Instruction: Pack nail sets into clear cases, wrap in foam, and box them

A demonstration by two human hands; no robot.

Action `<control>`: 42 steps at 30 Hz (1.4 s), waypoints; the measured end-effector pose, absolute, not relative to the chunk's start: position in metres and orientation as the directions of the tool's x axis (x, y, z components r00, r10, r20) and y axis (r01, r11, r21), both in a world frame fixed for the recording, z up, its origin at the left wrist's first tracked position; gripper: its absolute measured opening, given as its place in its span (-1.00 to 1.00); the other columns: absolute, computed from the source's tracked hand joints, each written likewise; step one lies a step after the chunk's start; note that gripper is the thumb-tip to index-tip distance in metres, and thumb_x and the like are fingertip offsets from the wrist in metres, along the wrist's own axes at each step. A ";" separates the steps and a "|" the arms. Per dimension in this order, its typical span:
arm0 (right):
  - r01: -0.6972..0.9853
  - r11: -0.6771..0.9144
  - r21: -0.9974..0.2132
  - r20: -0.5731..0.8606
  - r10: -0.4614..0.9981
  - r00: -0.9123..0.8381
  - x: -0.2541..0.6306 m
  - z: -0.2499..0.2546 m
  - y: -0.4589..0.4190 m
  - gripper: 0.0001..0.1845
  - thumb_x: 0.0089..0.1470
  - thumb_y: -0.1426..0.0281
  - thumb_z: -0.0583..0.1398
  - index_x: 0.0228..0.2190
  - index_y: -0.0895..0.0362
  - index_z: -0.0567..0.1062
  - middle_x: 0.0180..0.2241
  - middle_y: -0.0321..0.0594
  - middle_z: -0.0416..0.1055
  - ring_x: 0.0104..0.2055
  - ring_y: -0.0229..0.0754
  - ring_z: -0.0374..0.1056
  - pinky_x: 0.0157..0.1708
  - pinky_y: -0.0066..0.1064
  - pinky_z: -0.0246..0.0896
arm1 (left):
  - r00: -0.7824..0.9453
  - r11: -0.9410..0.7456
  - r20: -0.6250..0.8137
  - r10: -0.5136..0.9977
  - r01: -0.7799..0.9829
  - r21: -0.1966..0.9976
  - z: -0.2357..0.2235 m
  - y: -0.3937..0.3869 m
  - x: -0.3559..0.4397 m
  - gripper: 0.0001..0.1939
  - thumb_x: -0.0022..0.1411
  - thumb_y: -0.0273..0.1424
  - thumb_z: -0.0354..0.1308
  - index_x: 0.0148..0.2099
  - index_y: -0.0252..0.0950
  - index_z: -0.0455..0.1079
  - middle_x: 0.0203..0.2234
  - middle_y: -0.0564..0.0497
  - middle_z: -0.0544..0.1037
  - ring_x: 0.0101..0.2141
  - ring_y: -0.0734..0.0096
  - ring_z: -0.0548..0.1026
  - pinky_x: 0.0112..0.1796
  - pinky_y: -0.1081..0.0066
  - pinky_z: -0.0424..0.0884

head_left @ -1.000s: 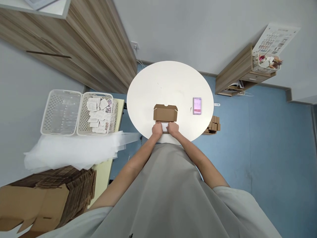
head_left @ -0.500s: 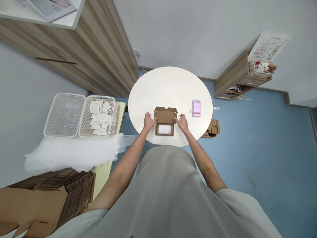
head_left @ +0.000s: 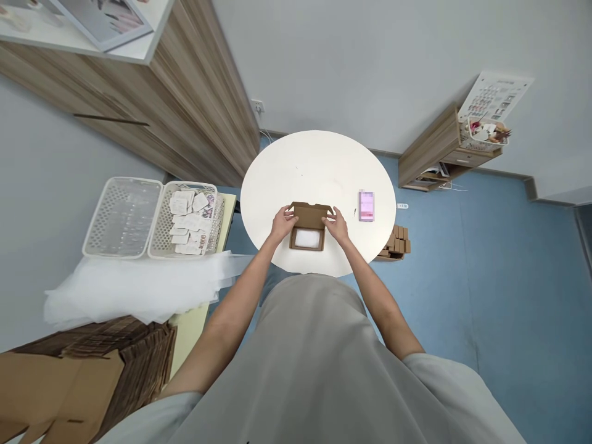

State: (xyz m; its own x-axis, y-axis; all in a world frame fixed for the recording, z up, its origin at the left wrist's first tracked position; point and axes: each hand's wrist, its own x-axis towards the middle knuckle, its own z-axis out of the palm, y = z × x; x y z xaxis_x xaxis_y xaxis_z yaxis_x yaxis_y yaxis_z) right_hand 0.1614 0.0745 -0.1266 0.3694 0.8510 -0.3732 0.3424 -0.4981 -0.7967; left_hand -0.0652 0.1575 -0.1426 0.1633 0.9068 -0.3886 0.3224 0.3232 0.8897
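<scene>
A small brown cardboard box (head_left: 293,248) lies on the white oval table (head_left: 319,166) in front of me, its lid raised at the back. A white wrapped item (head_left: 308,238) fills the inside of the box. My left hand (head_left: 282,225) grips the lid's left side flap between thumb and fingers. On the opposite side, my right hand (head_left: 336,226) has the right side flap between its thumb and fingers.
A pink-screened phone (head_left: 366,206) lies on the table to the right. At left stand a white basket of small packets (head_left: 185,222), white foam sheets (head_left: 139,287) and stacked flat cardboard (head_left: 69,388). Small brown boxes (head_left: 398,242) sit beyond the table's right edge.
Both hands have closed in on the lid's side flaps, which now bend inward. The lid stands more upright than before. The view has shifted slightly.
</scene>
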 end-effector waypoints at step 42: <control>0.749 -0.486 -0.450 -0.572 0.801 0.176 0.137 -0.178 -0.029 -0.69 0.45 0.32 0.15 0.02 0.06 0.67 0.01 -0.11 0.69 0.06 0.02 0.58 -0.03 -0.36 0.34 | 0.083 0.393 -0.466 0.881 0.421 0.818 -0.234 0.057 -0.082 -0.45 0.23 -0.64 0.13 0.25 -0.34 0.49 0.19 -0.20 0.64 0.26 0.15 0.56 0.33 0.15 0.39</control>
